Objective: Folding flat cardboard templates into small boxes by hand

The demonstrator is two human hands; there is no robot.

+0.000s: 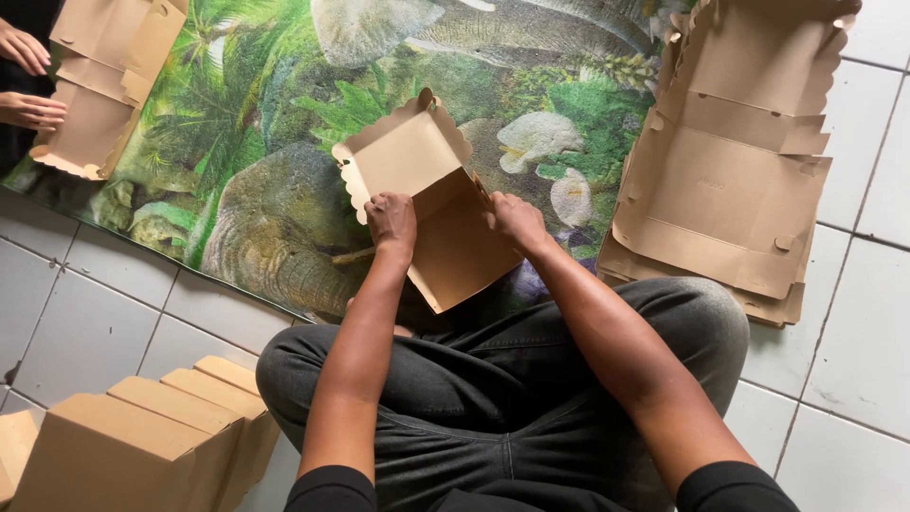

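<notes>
A brown cardboard box blank with scalloped edges is partly folded up in front of my crossed legs, over a mat printed with elephants and leaves. My left hand grips its left wall from above, fingers curled over the edge. My right hand presses on its right wall. The lid flap stands up at the far side.
A stack of flat brown box blanks lies on the right, half on the white tiled floor. Folded boxes are lined up at the lower left. Another person's hands hold a blank at the upper left.
</notes>
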